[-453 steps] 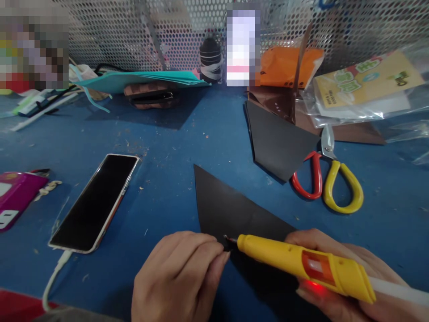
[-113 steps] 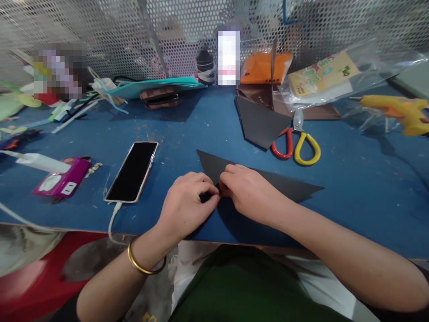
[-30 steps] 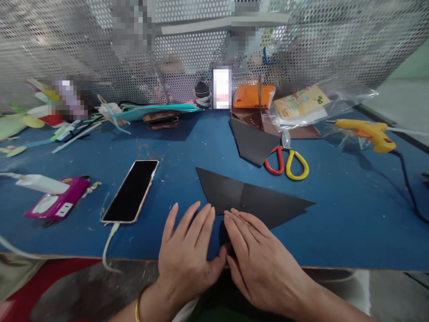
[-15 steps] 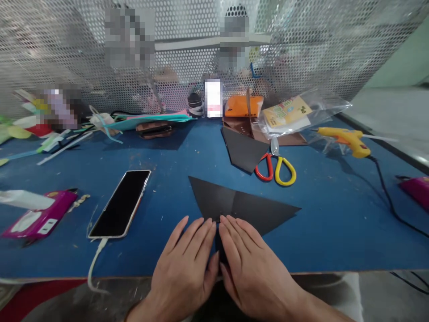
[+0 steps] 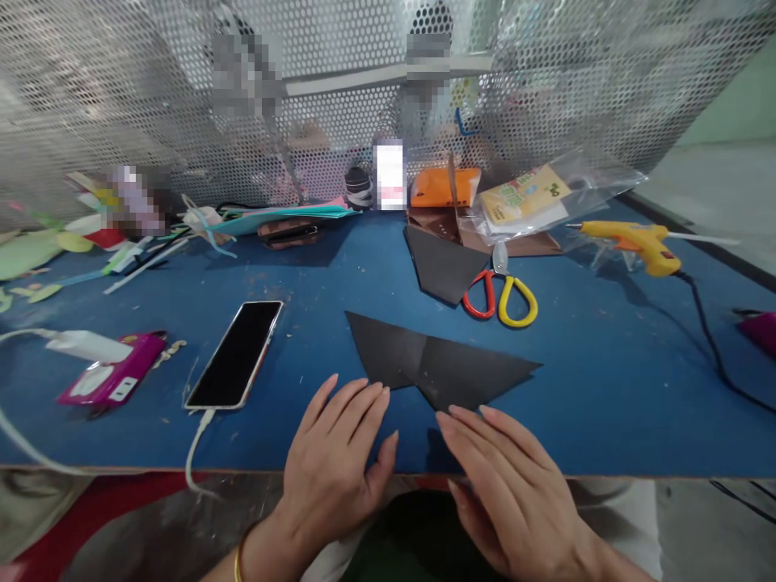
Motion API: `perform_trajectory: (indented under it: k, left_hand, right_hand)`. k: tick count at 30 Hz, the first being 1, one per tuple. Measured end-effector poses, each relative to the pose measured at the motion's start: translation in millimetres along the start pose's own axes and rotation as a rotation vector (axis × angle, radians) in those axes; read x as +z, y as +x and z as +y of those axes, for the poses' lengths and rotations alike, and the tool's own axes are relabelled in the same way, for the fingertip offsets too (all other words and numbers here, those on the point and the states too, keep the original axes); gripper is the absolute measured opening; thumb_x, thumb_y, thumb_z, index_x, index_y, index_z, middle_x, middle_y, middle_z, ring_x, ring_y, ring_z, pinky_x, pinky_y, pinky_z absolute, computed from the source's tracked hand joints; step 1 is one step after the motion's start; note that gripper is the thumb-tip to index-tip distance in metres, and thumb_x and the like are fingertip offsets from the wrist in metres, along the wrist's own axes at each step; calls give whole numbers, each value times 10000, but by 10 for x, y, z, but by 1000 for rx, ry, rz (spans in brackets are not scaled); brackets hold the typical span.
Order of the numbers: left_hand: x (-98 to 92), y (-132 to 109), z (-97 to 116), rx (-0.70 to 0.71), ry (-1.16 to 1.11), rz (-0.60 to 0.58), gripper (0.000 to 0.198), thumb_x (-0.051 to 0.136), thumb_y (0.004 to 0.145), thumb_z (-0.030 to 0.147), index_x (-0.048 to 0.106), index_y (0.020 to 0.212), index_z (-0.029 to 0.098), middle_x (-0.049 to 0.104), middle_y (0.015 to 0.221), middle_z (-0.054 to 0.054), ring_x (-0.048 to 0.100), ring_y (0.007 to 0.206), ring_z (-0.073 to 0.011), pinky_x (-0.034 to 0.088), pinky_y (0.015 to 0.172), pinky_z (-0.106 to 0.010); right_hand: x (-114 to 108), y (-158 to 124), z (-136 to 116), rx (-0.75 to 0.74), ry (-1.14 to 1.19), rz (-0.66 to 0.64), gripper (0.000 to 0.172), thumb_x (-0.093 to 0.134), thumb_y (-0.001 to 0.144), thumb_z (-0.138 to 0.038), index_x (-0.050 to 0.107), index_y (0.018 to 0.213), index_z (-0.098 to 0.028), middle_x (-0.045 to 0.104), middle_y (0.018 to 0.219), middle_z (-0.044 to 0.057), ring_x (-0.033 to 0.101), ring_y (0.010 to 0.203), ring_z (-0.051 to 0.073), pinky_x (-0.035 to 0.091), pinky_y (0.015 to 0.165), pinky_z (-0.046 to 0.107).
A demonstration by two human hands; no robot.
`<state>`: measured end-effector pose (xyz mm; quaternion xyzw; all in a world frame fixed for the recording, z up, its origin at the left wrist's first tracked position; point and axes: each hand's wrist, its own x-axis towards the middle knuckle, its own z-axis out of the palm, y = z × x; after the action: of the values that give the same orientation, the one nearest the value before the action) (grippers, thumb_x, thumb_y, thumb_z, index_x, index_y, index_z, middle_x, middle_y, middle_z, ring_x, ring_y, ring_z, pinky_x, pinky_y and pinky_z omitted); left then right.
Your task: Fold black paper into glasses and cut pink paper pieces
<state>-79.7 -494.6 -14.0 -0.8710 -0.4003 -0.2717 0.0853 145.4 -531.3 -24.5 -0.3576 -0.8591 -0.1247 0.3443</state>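
At lower centre, our left hand [image 5: 339,444] and right hand [image 5: 509,477] lie open, grasping nothing, by a black, wing-shaped, paper-like piece [image 5: 447,362] mid-frame. It looks already creased midway; above it, a four-sided black sheet [image 5: 445,263] lies untouched.

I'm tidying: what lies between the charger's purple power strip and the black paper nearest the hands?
A phone and small pale bits; the head view shows both.
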Motion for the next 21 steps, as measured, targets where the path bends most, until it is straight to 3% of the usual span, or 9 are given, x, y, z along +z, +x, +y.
perform_trajectory:
  k: [6, 10, 17, 21]
  left_hand:
    - [24, 55, 113, -13, -21, -23, 355, 545, 968, 289, 669, 1241, 97, 715, 1249, -97, 614, 1165, -281, 357, 1049, -415]
    - [61, 89, 144, -25, -30, -74, 402, 515, 991, 365, 667, 1251, 99, 715, 1255, -97, 624, 1154, -276, 345, 1040, -399]
    - [82, 96, 89, 8, -63, -109, 407, 544, 972, 335, 653, 1270, 80, 714, 1247, -113, 633, 1143, -282, 317, 1120, -431]
    - [91, 65, 80, 48, -23, -63, 418, 597, 944, 299, 618, 1298, 77, 698, 1270, -130, 611, 1195, -292, 350, 1110, -447]
  right_hand:
    - [-1, -89, 67, 29, -1, -62, 336, 472, 970, -170, 634, 1218, -11, 704, 1263, 154, 647, 1207, 268, 475, 1015, 404]
    - [42, -30, 87, 32, -27, -97, 354, 432, 1002, -221, 659, 1185, -21, 724, 1234, 136, 673, 1159, 268, 452, 1022, 399]
    - [48, 1, 91, 52, 17, -140, 335, 442, 980, -171, 651, 1191, -15, 737, 1209, 139, 677, 1128, 284, 430, 1032, 447]
    - [-31, 24, 123, 103, 97, -143, 354, 413, 965, -88, 603, 1261, -46, 725, 1238, 115, 650, 1161, 231, 423, 1062, 412]
